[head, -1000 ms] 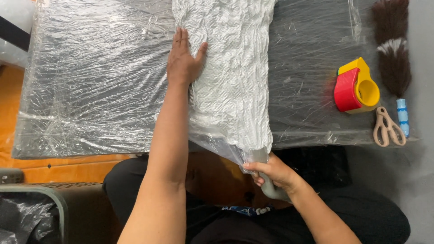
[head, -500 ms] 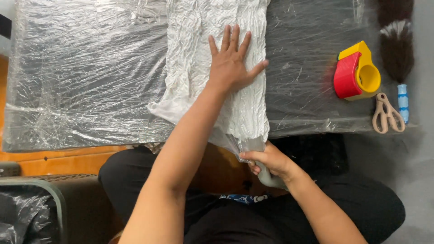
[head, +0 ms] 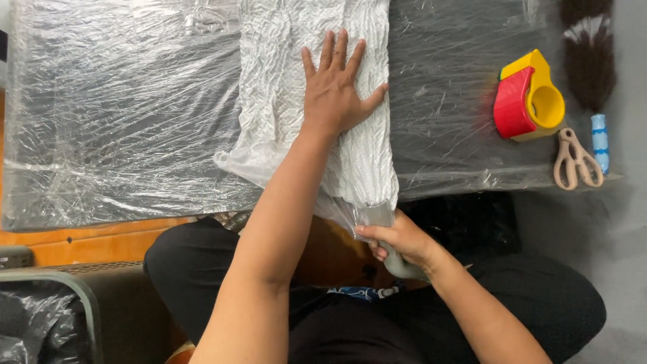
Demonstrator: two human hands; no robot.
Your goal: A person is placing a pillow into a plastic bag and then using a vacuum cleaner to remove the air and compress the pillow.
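Your left hand [head: 335, 91] lies flat, fingers spread, pressing on the crinkled white fabric strip [head: 296, 81] that runs over the plastic-wrapped table [head: 121, 121]. Your right hand [head: 397, 241] is curled tight around a grey handle [head: 394, 259] at the strip's near end, below the table edge. To its right sit a red-and-yellow tape dispenser [head: 529, 98] and scissors [head: 576, 160].

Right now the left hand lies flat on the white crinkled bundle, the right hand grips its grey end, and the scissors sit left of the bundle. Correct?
Not quite. The head view shows the scissors right of the white crinkled bundle, near the tape dispenser. The left hand and right hand are as described.
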